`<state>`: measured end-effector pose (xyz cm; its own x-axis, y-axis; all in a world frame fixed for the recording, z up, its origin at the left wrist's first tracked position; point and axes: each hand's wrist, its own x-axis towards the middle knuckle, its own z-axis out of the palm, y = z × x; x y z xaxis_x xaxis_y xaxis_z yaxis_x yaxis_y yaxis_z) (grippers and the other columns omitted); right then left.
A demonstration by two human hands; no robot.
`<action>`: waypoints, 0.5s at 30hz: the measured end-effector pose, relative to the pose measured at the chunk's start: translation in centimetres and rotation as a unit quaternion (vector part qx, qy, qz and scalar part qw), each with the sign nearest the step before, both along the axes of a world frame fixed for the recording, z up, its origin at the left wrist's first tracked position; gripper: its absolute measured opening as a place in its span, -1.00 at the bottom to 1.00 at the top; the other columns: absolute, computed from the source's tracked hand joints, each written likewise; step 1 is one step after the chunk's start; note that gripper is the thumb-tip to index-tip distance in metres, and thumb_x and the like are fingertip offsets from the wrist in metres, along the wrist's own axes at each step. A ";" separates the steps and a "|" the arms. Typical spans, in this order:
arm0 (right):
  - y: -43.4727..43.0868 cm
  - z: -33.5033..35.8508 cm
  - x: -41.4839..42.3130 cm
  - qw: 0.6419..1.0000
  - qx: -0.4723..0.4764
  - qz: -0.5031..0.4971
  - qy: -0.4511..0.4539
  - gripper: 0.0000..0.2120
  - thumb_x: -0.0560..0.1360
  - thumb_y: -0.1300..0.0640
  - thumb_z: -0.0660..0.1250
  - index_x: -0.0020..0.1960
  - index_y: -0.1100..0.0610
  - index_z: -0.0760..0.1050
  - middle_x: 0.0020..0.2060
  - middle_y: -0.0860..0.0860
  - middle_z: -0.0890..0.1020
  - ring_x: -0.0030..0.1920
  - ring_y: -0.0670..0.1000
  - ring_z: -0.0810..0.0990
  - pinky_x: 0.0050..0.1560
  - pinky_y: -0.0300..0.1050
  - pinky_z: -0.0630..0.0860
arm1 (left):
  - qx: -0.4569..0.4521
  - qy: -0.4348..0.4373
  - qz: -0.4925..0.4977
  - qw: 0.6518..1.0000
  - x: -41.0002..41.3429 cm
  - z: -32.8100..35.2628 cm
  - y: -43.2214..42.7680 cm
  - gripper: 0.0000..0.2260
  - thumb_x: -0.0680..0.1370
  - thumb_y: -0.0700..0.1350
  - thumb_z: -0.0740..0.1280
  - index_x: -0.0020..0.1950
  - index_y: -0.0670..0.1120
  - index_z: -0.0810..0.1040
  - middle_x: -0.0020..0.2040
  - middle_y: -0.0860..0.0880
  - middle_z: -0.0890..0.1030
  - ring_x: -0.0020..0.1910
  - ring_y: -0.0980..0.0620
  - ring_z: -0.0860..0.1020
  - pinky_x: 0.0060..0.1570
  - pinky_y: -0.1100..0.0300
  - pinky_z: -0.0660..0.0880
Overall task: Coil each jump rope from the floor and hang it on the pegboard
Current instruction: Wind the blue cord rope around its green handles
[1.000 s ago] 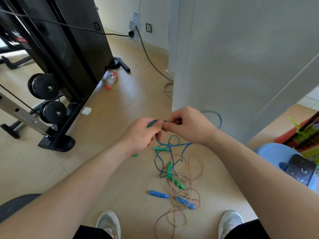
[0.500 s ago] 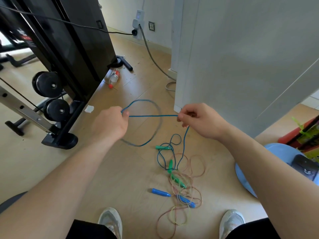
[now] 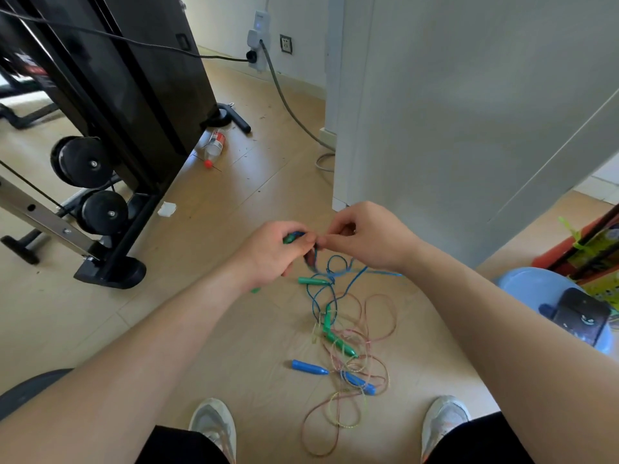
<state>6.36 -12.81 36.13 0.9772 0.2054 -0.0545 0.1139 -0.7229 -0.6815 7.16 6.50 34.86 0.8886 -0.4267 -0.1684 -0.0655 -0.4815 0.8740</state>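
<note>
My left hand [image 3: 273,252] grips a green handle and gathered loops of the blue jump rope [image 3: 338,271]. My right hand [image 3: 365,237] pinches the same blue rope right beside the left fingers. The rope hangs from both hands down to the floor, where its other green handle [image 3: 313,280] lies. Below it lies a tangled multicoloured rope [image 3: 365,329] with two blue handles [image 3: 310,367] and a further green handle [image 3: 338,341]. No pegboard is in view.
A black exercise machine [image 3: 110,105] stands at the left. A grey wall panel [image 3: 469,112] rises at the right. A plastic bottle [image 3: 215,144] and a grey cable [image 3: 288,105] lie on the wooden floor. A blue stool [image 3: 526,286] carries a phone [image 3: 581,316]. My shoes [image 3: 212,426] are at the bottom.
My hands were spread apart with a stretch of blue rope between them; they have come together again, adding that stretch to the loops in my left hand.
</note>
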 end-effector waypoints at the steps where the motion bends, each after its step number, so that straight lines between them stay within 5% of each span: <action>1: -0.3 0.0 0.1 1.000 -0.001 -0.023 -0.004 -0.74 0.43 -0.11 0.49 -0.33 0.00 0.57 -0.57 -0.12 0.42 -0.50 -0.15 0.39 -0.46 -0.32 0.26 | 0.014 0.001 -0.005 1.000 0.3 0.1 0.2 -0.83 0.65 -0.12 0.27 -0.05 -0.08 0.64 -0.44 0.15 0.54 -0.57 0.20 0.31 -0.52 0.34 0.24; 3: -0.7 -0.2 0.3 0.999 -0.014 -0.042 0.013 -0.64 0.39 -0.20 0.49 -0.36 0.04 0.51 -0.55 -0.11 0.42 -0.51 -0.14 0.38 -0.43 -0.28 0.28 | 0.074 -0.027 -0.017 0.997 0.8 0.4 0.6 -0.81 0.63 -0.04 0.31 -0.10 -0.07 0.64 -0.50 0.16 0.45 -0.52 0.19 0.34 -0.46 0.31 0.22; 7: -1.1 -0.5 0.1 0.993 -0.069 -0.011 0.096 -0.53 0.51 -0.27 0.32 -0.32 0.10 0.53 -0.56 -0.10 0.41 -0.58 -0.14 0.36 -0.42 -0.21 0.34 | 0.202 -0.129 0.046 0.970 1.9 0.8 1.7 -0.80 0.62 -0.01 0.31 -0.15 -0.03 0.63 -0.31 -0.01 0.54 -0.32 0.04 0.42 -0.40 0.35 0.29; 10: -2.4 -1.1 0.3 0.986 -0.094 -0.008 0.135 -0.51 0.57 -0.26 0.22 -0.34 0.08 0.47 -0.45 -0.03 0.50 -0.47 -0.04 0.45 -0.33 -0.19 0.38 | 0.277 -0.174 0.127 0.936 3.0 1.1 4.0 -0.77 0.62 0.05 0.27 -0.10 -0.03 0.61 -0.23 -0.07 0.60 -0.17 -0.12 0.53 -0.20 0.10 0.48; 15: -4.4 -2.4 0.3 0.980 -0.142 -0.023 0.140 -0.60 0.61 -0.15 0.22 -0.28 0.08 0.50 -0.43 -0.06 0.55 -0.45 -0.10 0.47 -0.35 -0.21 0.35 | 0.350 -0.146 0.159 0.912 3.4 0.2 5.9 -0.81 0.62 0.06 0.25 -0.06 0.04 0.61 -0.17 -0.07 0.61 -0.14 -0.16 0.55 -0.21 0.05 0.50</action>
